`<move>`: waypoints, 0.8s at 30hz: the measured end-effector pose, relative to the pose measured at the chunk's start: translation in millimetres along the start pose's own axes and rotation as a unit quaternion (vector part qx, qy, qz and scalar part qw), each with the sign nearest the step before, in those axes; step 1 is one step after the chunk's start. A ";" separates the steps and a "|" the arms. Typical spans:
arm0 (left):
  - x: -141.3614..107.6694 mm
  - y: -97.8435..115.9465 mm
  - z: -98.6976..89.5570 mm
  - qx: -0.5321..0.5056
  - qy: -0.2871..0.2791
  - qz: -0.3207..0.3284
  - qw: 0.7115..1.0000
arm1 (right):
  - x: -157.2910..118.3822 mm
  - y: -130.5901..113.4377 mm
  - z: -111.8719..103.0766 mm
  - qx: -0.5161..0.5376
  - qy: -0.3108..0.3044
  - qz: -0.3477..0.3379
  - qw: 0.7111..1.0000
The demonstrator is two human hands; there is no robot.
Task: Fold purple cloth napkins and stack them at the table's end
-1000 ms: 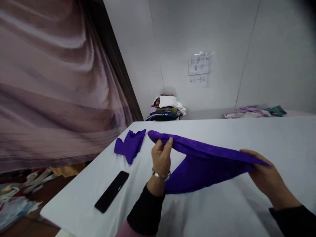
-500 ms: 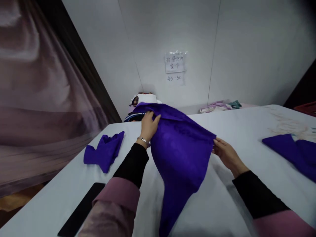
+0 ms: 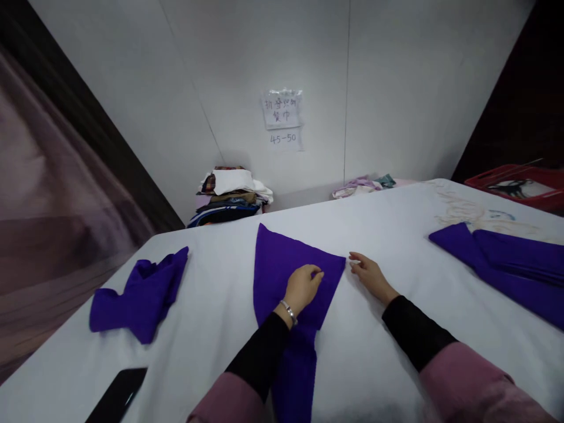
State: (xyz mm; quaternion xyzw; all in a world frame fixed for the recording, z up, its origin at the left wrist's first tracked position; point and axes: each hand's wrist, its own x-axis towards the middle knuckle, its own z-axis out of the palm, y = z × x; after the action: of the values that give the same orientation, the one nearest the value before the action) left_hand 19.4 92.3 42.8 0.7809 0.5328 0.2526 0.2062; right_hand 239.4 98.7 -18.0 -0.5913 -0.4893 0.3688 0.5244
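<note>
Head, middle purple cloth (image 3: 277,264), fore-aft, tail (image 3: 294,382) nearest

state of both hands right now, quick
Left hand: over the middle purple cloth, fingers curled; grip can't be told.
Right hand: open, empty, beside that cloth's corner.

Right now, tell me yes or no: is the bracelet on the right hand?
No, the bracelet is worn on the left hand.
</note>
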 end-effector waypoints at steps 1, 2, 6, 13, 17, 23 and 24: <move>2.7 7.4 7.5 0.010 -0.009 0.001 1.000 | 0.9 2.0 -0.3 -0.033 -0.001 -0.012 0.999; 5.8 13.8 14.6 0.022 -0.017 0.000 1.000 | 1.6 3.3 -0.5 -0.062 -0.005 -0.021 0.998; 18.6 28.3 39.3 0.067 -0.034 -0.028 0.997 | 2.8 4.2 0.2 -0.156 -0.035 -0.065 0.985; 26.4 25.0 56.4 0.084 -0.035 -0.066 0.994 | 1.6 -1.8 5.1 -0.233 -0.043 -0.080 0.968; 25.3 22.8 56.6 0.054 -0.027 -0.077 0.995 | 0.1 -6.7 8.6 -0.254 -0.029 -0.058 0.965; 20.3 27.0 56.9 -0.026 -0.015 -0.080 0.996 | -1.3 -8.0 11.8 -0.226 -0.035 -0.053 0.972; 19.0 27.5 56.9 -0.042 -0.012 -0.077 0.996 | -1.5 -7.8 12.1 -0.216 -0.037 -0.054 0.974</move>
State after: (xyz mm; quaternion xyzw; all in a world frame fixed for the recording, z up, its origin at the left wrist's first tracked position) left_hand 80.1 97.5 17.6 0.7308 0.5779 0.2488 0.2645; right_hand 226.1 100.2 -12.6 -0.6492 -0.6077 0.2471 0.3850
